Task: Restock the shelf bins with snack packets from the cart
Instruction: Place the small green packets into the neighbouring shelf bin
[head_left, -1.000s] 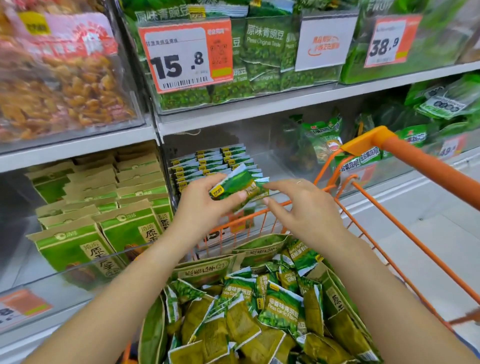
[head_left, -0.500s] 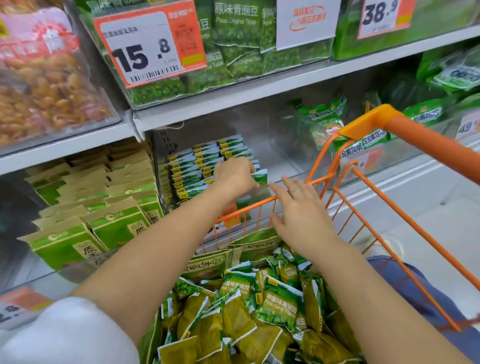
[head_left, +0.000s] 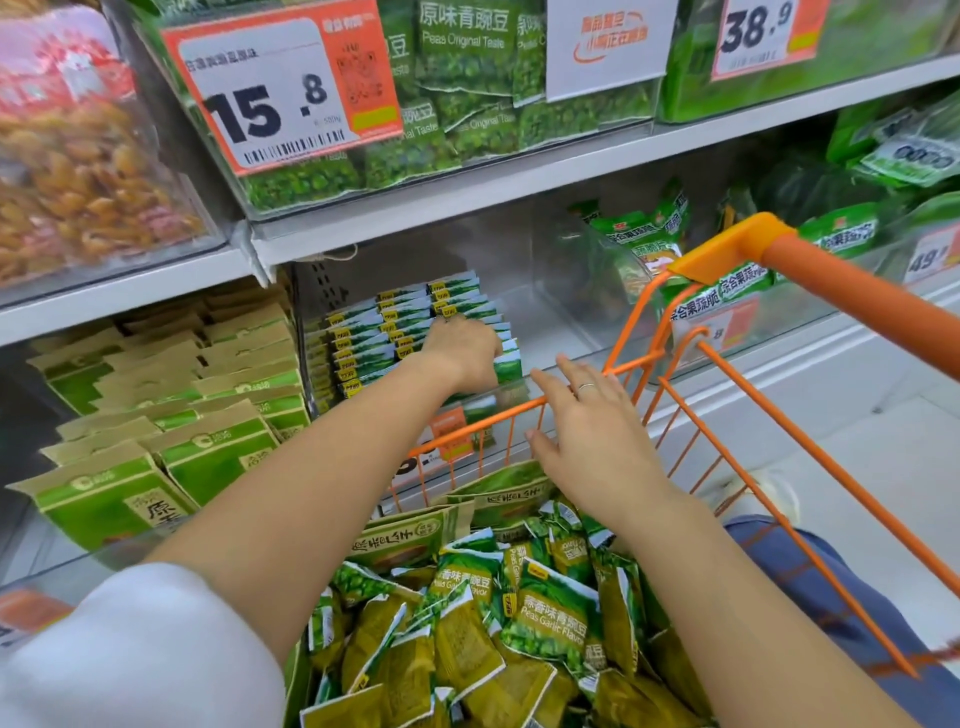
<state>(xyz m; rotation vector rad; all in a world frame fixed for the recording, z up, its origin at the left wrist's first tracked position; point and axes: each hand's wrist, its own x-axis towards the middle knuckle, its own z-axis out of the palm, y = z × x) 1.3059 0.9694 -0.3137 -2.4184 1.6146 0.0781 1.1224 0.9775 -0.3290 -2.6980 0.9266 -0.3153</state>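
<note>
1. Head view, centre of the frame: the left hand (head_left: 462, 353) reaches over the cart's front rim into the clear shelf bin (head_left: 550, 332) on the lower shelf. It rests at the front end of the rows of small green packets (head_left: 395, 322), which stand upright on edge, so I judge it is seating a packet into line. Its fingers are hidden behind the back of the hand, so whether they pinch a packet or only press I cannot tell.
2. Just right of centre: the right hand (head_left: 592, 441) hovers over the orange cart (head_left: 810, 457), its fingers spread and straight, holding nothing. It sits near the front rim, likely placed to drop back for another packet.
3. Lower centre: the loose snack packets (head_left: 550, 618) lie heaped in the cart, directly below both forearms, so each pick is a short reach.
4. Left of the frame: larger green-and-tan bags (head_left: 208, 457) stand in the neighbouring bin.
5. Top of the frame: a price tag (head_left: 280, 88) hangs on the upper shelf's front.
</note>
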